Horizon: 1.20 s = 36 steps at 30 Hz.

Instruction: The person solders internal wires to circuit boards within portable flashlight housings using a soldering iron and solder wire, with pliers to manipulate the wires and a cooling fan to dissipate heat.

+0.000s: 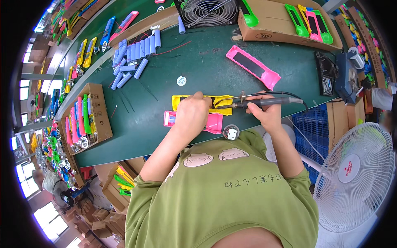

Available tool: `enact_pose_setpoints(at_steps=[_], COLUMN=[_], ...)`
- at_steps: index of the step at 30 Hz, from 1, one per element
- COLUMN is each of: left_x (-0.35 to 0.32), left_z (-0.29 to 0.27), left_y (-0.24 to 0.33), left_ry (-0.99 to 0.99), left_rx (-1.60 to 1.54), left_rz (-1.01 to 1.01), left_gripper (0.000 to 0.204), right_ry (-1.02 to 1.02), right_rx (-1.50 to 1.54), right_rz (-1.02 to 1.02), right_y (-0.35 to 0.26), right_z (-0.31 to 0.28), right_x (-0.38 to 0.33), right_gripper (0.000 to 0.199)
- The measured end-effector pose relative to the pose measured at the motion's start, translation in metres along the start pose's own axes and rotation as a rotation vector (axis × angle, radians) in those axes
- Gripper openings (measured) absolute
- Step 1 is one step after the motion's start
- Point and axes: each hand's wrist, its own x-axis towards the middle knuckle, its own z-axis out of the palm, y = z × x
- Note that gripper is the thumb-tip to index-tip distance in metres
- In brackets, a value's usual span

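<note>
Right hand (268, 115) is gripping grey slim soldering iron (271, 101); left hand (193, 112), grip unclear, is covering yellow plastic shell (226, 111); soldering seems unfinished.

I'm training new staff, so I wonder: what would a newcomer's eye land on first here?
Likely the big white fan at lower right and the green shirt below centre. Centrally, the right hand holds a dark soldering iron, its tip at a yellow casing. Bluish cylinders cluster at upper left.

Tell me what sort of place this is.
Probably an electronics assembly workshop: the right hand holds a soldering iron at a yellow casing, blue cylindrical cells lie on the green bench, and a cardboard box of coloured casings stands near its left end.
</note>
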Motion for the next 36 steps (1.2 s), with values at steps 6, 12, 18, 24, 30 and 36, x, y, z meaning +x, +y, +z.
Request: enact_pose_setpoints(at_steps=[6, 12, 18, 24, 30, 36], left_x=[0.000, 0.002, 0.001, 0.001, -0.001, -0.008], left_z=[0.001, 0.001, 0.003, 0.001, 0.000, -0.023], left_y=[0.001, 0.000, 0.001, 0.002, 0.005, -0.006], left_ry=[0.012, 0.004, 0.002, 0.012, 0.030, 0.087], left_rx=[0.005, 0.004, 0.025, 0.015, -0.012, -0.233], left_rz=[-0.008, -0.005, -0.030, -0.019, -0.028, 0.036], left_gripper=[0.007, 0.006, 0.006, 0.006, 0.005, 0.013], right_ry=[0.004, 0.042, 0.098, -0.001, -0.220, -0.231], right_rx=[0.011, 0.048, -0.025, -0.506, -0.596, -0.705], right_rz=[0.005, 0.006, -0.126, -0.452, -0.308, -0.427], right_y=[0.010, 0.009, -0.001, -0.005, 0.000, 0.005], right_z=[0.002, 0.006, 0.012, 0.035, 0.057, 0.052], right_x=[0.001, -0.003, -0.021, -0.032, -0.028, -0.018], right_gripper=[0.018, 0.017, 0.015, 0.047, 0.073, 0.076])
